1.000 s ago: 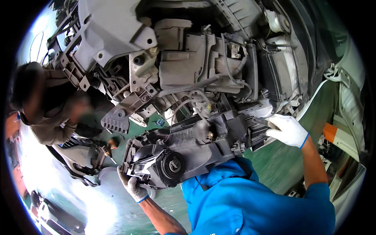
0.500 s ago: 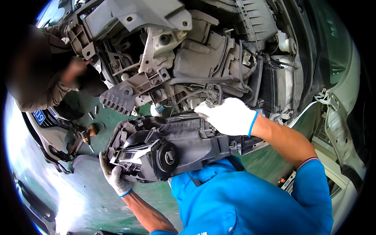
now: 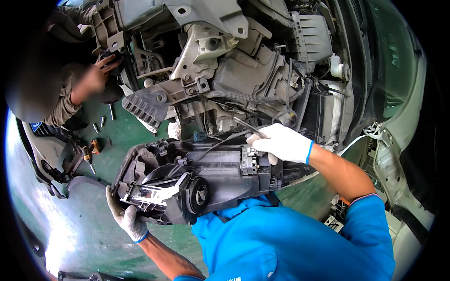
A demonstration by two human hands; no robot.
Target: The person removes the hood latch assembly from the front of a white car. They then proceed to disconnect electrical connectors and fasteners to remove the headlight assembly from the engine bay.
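Observation:
A black car headlight unit (image 3: 201, 178) lies across my chest, its back side up. My left hand (image 3: 125, 216), in a white glove, grips its lower left end from beneath. My right hand (image 3: 280, 142), also gloved, rests on the top right of the unit and pinches a thin dark cable (image 3: 248, 127) that runs up toward the stripped car front (image 3: 234, 70). A round black cap (image 3: 198, 194) shows on the unit's back.
Another person crouches at the upper left, one hand (image 3: 96, 75) on the car's frame. Bolts (image 3: 101, 121) and a screwdriver (image 3: 88, 157) lie on the green floor. A detached bumper part (image 3: 47, 154) lies at left. The white fender (image 3: 403, 140) stands at right.
My right hand left the headlight's right end and came to its top middle, closing on the cable. The view has shifted closer to the engine bay.

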